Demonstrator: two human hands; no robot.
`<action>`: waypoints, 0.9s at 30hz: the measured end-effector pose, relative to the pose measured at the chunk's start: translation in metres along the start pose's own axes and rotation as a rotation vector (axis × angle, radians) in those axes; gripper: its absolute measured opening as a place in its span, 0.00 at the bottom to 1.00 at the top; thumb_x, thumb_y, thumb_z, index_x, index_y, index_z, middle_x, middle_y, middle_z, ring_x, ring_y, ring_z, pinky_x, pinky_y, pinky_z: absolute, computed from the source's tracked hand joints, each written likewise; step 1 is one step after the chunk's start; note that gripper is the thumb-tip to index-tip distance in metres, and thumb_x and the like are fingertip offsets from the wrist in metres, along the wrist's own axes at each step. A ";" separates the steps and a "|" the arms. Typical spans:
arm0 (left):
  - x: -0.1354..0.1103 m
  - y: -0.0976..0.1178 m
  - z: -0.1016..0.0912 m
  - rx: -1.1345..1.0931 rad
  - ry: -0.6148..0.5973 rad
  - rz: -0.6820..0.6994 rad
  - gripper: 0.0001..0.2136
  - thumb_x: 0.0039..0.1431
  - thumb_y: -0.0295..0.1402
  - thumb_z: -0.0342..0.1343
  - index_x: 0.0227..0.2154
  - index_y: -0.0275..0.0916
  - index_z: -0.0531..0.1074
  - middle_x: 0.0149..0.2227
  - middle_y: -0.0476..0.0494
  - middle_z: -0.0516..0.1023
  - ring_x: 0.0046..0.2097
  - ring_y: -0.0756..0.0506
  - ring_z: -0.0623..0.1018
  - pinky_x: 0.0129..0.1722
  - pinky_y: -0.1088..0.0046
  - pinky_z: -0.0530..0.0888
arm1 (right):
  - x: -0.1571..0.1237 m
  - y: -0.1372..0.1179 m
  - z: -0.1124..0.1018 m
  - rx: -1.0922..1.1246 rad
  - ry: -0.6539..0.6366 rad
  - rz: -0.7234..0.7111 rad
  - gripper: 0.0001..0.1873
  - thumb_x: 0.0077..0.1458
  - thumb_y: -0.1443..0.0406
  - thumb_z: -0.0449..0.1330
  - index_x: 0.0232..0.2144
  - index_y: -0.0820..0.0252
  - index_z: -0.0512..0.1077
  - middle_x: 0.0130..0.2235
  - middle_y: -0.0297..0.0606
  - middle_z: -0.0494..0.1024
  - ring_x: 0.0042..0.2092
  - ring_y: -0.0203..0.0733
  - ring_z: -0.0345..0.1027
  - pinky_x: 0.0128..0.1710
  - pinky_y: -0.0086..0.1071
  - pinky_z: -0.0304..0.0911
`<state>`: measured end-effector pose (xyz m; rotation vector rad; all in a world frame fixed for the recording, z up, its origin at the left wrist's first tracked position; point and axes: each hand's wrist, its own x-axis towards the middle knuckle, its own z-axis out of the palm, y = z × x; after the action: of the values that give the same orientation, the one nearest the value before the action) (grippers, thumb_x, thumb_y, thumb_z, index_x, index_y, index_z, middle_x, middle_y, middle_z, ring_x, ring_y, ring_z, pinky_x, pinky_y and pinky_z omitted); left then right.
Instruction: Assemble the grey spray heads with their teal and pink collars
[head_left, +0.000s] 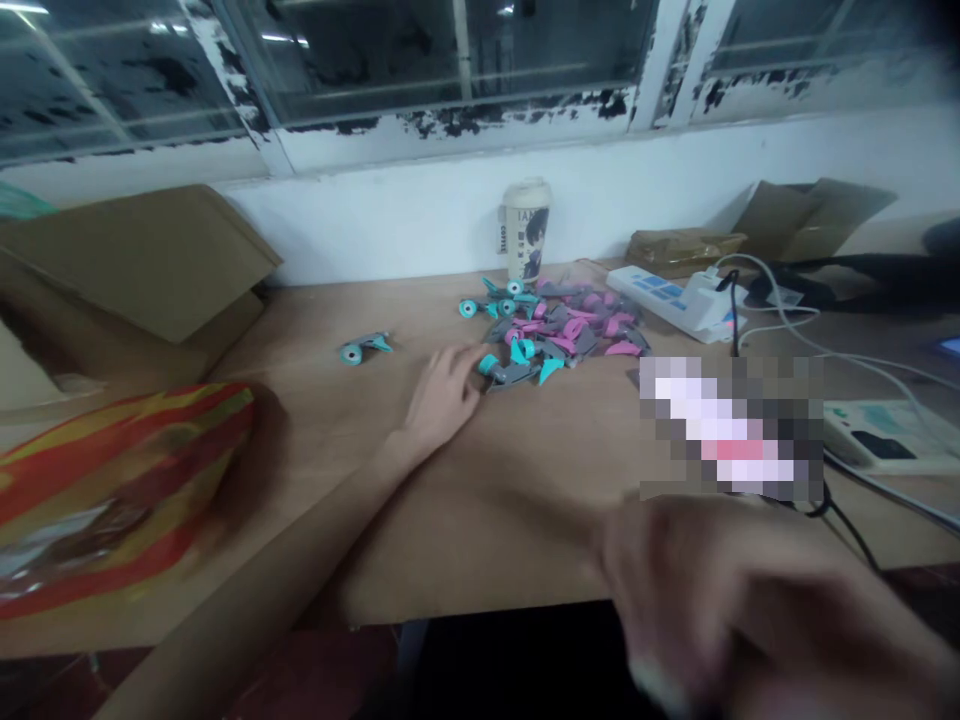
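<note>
My left hand (442, 392) reaches across the wooden table (465, 500), fingers partly spread, fingertips touching a grey and teal toy part (510, 370) at the near edge of a pile of small grey, teal and pink plastic parts (562, 325). Nothing is gripped in it. One teal-wheeled part (364, 347) lies alone to the left of the pile. My right hand (720, 610) is low at the front right, close to the camera and smeared by motion; its fingers cannot be made out.
A paper coffee cup (525, 230) stands by the wall behind the pile. A white power strip (675, 297) with cables lies to the right, a white device (885, 435) further right. Cardboard boxes (142, 260) stand at left, a red-yellow bag (112, 480) at front left.
</note>
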<state>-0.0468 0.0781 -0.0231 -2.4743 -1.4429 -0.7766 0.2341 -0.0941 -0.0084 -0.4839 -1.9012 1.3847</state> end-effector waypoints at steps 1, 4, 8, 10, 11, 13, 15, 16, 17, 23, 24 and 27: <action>0.003 0.004 0.002 -0.031 -0.027 0.036 0.26 0.51 0.21 0.50 0.55 0.41 0.61 0.56 0.41 0.64 0.56 0.43 0.64 0.56 0.65 0.62 | 0.033 -0.011 -0.004 -0.045 0.086 0.110 0.06 0.54 0.58 0.58 0.32 0.53 0.69 0.32 0.34 0.72 0.36 0.38 0.67 0.34 0.32 0.62; 0.010 0.012 0.006 -0.151 -0.105 0.100 0.25 0.50 0.21 0.52 0.53 0.40 0.63 0.57 0.41 0.64 0.57 0.42 0.64 0.57 0.62 0.62 | 0.100 -0.012 -0.011 -0.262 0.286 0.248 0.12 0.53 0.58 0.58 0.24 0.57 0.63 0.25 0.29 0.65 0.29 0.34 0.62 0.28 0.28 0.57; 0.004 0.017 0.004 -0.227 -0.118 0.069 0.17 0.51 0.23 0.53 0.45 0.38 0.69 0.47 0.41 0.72 0.50 0.42 0.71 0.52 0.63 0.67 | 0.130 0.032 -0.028 -0.708 0.410 0.062 0.10 0.53 0.65 0.56 0.22 0.58 0.60 0.25 0.30 0.65 0.29 0.35 0.60 0.32 0.31 0.58; -0.004 0.021 0.000 -0.245 -0.104 0.033 0.15 0.52 0.26 0.54 0.44 0.38 0.68 0.45 0.42 0.73 0.47 0.43 0.73 0.49 0.63 0.70 | 0.136 0.053 -0.039 -0.878 0.377 -0.091 0.08 0.53 0.62 0.57 0.25 0.58 0.63 0.30 0.35 0.68 0.34 0.39 0.63 0.36 0.35 0.60; -0.007 0.023 -0.003 -0.259 -0.093 0.007 0.14 0.52 0.27 0.55 0.44 0.38 0.68 0.44 0.42 0.73 0.46 0.43 0.74 0.47 0.64 0.71 | 0.138 0.061 -0.043 -0.938 0.328 -0.149 0.10 0.52 0.58 0.59 0.29 0.59 0.65 0.34 0.38 0.70 0.38 0.43 0.64 0.40 0.38 0.60; -0.013 0.027 -0.008 -0.364 -0.068 -0.091 0.13 0.53 0.31 0.56 0.42 0.38 0.67 0.41 0.43 0.75 0.42 0.45 0.76 0.43 0.66 0.72 | 0.141 0.071 -0.047 -1.007 0.247 -0.217 0.25 0.45 0.50 0.63 0.40 0.59 0.66 0.43 0.44 0.70 0.46 0.49 0.63 0.46 0.44 0.59; -0.016 0.034 -0.012 -0.580 -0.033 -0.233 0.12 0.53 0.34 0.58 0.40 0.39 0.66 0.37 0.46 0.76 0.37 0.47 0.77 0.39 0.70 0.73 | 0.141 0.076 -0.047 -1.007 0.236 -0.239 0.34 0.41 0.47 0.64 0.46 0.58 0.64 0.48 0.46 0.69 0.50 0.52 0.61 0.49 0.46 0.58; -0.018 0.038 -0.014 -0.702 -0.015 -0.299 0.12 0.53 0.35 0.58 0.39 0.39 0.66 0.35 0.47 0.76 0.36 0.48 0.76 0.38 0.71 0.73 | 0.141 0.076 -0.046 -0.980 0.254 -0.242 0.32 0.43 0.48 0.63 0.47 0.58 0.64 0.48 0.45 0.69 0.50 0.50 0.61 0.50 0.46 0.58; -0.019 0.042 -0.015 -0.807 0.002 -0.349 0.12 0.52 0.36 0.59 0.38 0.39 0.66 0.35 0.47 0.75 0.36 0.48 0.76 0.37 0.72 0.73 | 0.140 0.076 -0.045 -0.942 0.275 -0.246 0.27 0.47 0.51 0.62 0.46 0.57 0.64 0.47 0.44 0.70 0.50 0.48 0.62 0.50 0.44 0.58; -0.027 0.063 -0.021 -1.038 -0.011 -0.406 0.09 0.58 0.40 0.53 0.36 0.39 0.68 0.30 0.50 0.72 0.30 0.51 0.73 0.30 0.77 0.71 | 0.131 0.067 -0.039 -0.495 0.378 -0.051 0.14 0.49 0.57 0.62 0.37 0.56 0.69 0.36 0.34 0.76 0.39 0.39 0.69 0.40 0.34 0.62; -0.028 0.063 -0.021 -1.059 -0.020 -0.410 0.09 0.59 0.40 0.51 0.36 0.39 0.68 0.29 0.50 0.72 0.29 0.51 0.73 0.29 0.77 0.71 | 0.130 0.066 -0.039 -0.383 0.384 0.010 0.15 0.48 0.56 0.63 0.37 0.56 0.69 0.36 0.34 0.75 0.38 0.39 0.69 0.39 0.33 0.62; -0.028 0.061 -0.021 -1.100 -0.061 -0.417 0.11 0.62 0.38 0.46 0.34 0.38 0.70 0.28 0.48 0.73 0.30 0.50 0.74 0.28 0.77 0.71 | 0.131 0.064 -0.042 -0.096 0.400 0.180 0.14 0.50 0.54 0.61 0.34 0.57 0.69 0.34 0.33 0.74 0.35 0.36 0.67 0.35 0.31 0.62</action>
<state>-0.0135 0.0169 -0.0138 -2.8737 -1.9220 -2.0450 0.1705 0.0430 -0.0177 -0.9251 -1.6292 1.2013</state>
